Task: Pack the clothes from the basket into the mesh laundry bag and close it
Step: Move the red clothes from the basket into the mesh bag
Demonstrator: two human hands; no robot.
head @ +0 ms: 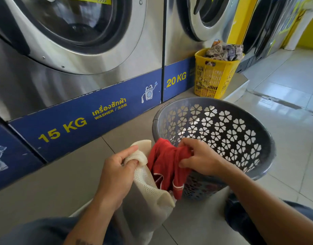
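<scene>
A cream mesh laundry bag (148, 197) hangs open in front of me, and my left hand (116, 172) grips its rim at the upper left. My right hand (201, 158) is closed on a bunched red garment (166, 163) with white trim. The garment's lower part dips into the bag's mouth. Just behind and to the right stands a round grey basket (265, 138) with flower-shaped holes, tilted toward me. The part of its inside that I see holds no clothes; its bottom is hidden behind my hand and the garment.
Steel washers (78, 50) with blue "15 KG" and "20 KG" panels line the left and back. A yellow basket (214, 78) full of patterned cloth stands on the raised ledge by the 20 KG machine. Glossy tiled floor (285, 85) spreads to the right. My knees frame the bottom.
</scene>
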